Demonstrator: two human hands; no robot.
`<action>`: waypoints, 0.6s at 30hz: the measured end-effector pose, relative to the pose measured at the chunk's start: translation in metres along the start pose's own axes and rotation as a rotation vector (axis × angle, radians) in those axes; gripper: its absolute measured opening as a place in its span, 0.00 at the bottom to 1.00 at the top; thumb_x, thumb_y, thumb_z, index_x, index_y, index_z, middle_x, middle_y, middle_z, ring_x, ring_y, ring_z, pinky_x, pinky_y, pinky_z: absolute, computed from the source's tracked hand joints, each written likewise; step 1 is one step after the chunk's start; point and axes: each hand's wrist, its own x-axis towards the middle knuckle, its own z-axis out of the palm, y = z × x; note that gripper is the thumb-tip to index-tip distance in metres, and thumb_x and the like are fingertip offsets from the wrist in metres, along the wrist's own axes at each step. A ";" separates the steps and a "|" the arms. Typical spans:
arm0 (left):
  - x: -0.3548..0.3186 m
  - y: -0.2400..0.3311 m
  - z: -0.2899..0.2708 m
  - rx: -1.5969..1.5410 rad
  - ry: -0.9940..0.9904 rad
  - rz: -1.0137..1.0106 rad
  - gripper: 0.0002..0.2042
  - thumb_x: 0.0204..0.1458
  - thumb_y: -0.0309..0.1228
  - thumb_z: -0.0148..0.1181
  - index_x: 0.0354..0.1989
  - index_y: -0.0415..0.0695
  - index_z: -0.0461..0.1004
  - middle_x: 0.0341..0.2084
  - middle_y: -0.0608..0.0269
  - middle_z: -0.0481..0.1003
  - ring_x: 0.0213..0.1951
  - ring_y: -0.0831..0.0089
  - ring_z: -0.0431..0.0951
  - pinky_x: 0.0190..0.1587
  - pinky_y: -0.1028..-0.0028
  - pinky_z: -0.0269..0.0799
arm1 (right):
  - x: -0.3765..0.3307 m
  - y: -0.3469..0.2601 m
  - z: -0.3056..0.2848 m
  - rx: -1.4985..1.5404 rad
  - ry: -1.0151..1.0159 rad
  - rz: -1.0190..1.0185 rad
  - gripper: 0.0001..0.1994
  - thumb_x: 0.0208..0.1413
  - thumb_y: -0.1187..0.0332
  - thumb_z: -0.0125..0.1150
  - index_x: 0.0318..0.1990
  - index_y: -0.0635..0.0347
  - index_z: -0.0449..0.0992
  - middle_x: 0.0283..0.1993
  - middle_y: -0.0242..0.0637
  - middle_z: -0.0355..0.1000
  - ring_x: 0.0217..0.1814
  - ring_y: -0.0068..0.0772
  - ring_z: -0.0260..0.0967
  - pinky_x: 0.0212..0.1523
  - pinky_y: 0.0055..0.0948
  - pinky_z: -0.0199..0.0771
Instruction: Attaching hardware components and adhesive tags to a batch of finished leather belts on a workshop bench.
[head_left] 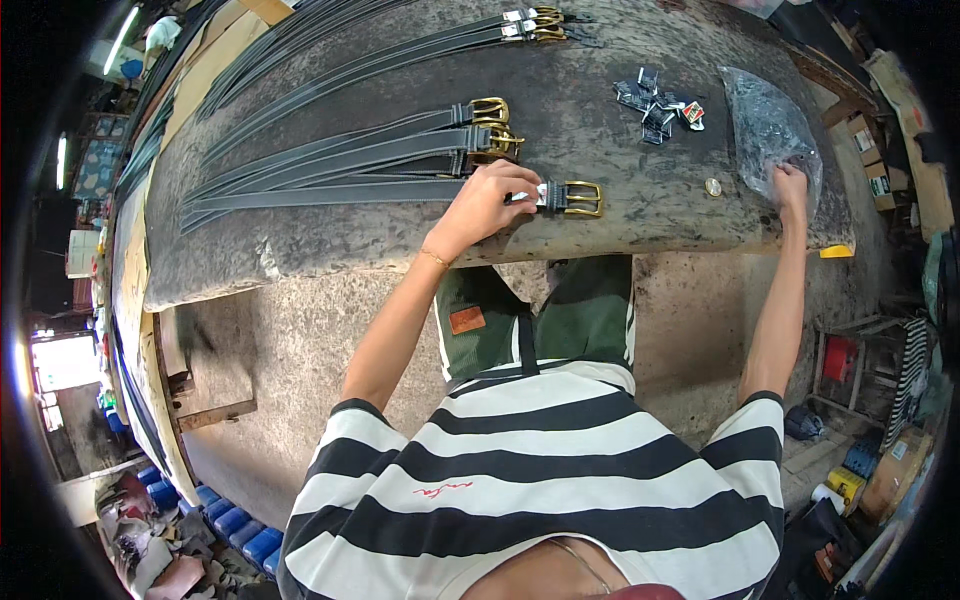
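I see my left hand [487,203] at centre frame, fingers [522,186] pinched on the dark leather belt [330,194] just behind its brass buckle [582,198], flat on the desk [640,215]. My right hand [790,186], at the right edge, has its fingers clenched on a clear plastic bag [765,125] of small parts
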 end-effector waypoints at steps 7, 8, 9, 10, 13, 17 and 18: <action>-0.009 0.000 -0.001 0.080 0.010 0.020 0.10 0.46 0.23 0.70 0.39 0.40 0.84 0.45 0.58 0.81 0.49 0.57 0.78 0.54 0.61 0.74 | -0.082 -0.084 -0.059 -0.454 0.033 0.078 0.18 0.59 0.60 0.62 0.49 0.64 0.84 0.33 0.39 0.82 0.37 0.34 0.80 0.45 0.35 0.74; -0.009 -0.001 -0.001 0.075 0.009 0.019 0.10 0.46 0.23 0.70 0.39 0.40 0.84 0.45 0.58 0.81 0.49 0.57 0.78 0.54 0.61 0.74 | -0.089 -0.082 -0.069 -0.495 0.078 0.031 0.17 0.59 0.59 0.62 0.48 0.62 0.84 0.33 0.39 0.82 0.37 0.36 0.80 0.45 0.35 0.75; -0.008 -0.003 -0.001 0.052 0.011 0.026 0.10 0.46 0.23 0.70 0.39 0.40 0.84 0.45 0.58 0.82 0.49 0.57 0.79 0.53 0.62 0.74 | -0.097 -0.081 -0.079 -0.536 0.123 -0.016 0.17 0.60 0.58 0.61 0.48 0.61 0.84 0.33 0.39 0.82 0.36 0.38 0.81 0.46 0.35 0.75; -0.007 -0.004 -0.001 0.029 0.012 0.036 0.10 0.46 0.22 0.70 0.38 0.40 0.84 0.45 0.58 0.82 0.49 0.57 0.79 0.53 0.62 0.75 | -0.111 -0.086 -0.092 -0.541 0.125 -0.012 0.17 0.60 0.58 0.61 0.48 0.61 0.84 0.33 0.39 0.82 0.36 0.38 0.81 0.46 0.35 0.75; -0.005 -0.003 0.001 -0.030 0.031 -0.003 0.08 0.46 0.23 0.70 0.36 0.40 0.83 0.44 0.59 0.82 0.48 0.57 0.79 0.51 0.61 0.75 | -0.153 -0.072 -0.121 -0.444 0.135 0.023 0.18 0.60 0.60 0.65 0.49 0.66 0.83 0.32 0.36 0.81 0.30 0.27 0.76 0.37 0.29 0.74; -0.003 -0.006 0.005 -0.048 0.038 -0.063 0.10 0.46 0.26 0.73 0.38 0.40 0.83 0.43 0.57 0.82 0.47 0.56 0.80 0.51 0.62 0.76 | -0.241 -0.092 -0.102 0.176 0.063 0.126 0.13 0.62 0.66 0.66 0.49 0.66 0.81 0.31 0.32 0.79 0.27 0.17 0.69 0.29 0.19 0.69; -0.003 0.001 0.004 -0.041 0.034 -0.063 0.10 0.46 0.26 0.73 0.38 0.40 0.83 0.43 0.57 0.82 0.47 0.56 0.80 0.51 0.62 0.76 | -0.262 -0.104 -0.081 0.295 0.059 0.119 0.12 0.63 0.67 0.66 0.49 0.65 0.81 0.31 0.32 0.79 0.26 0.17 0.69 0.29 0.18 0.69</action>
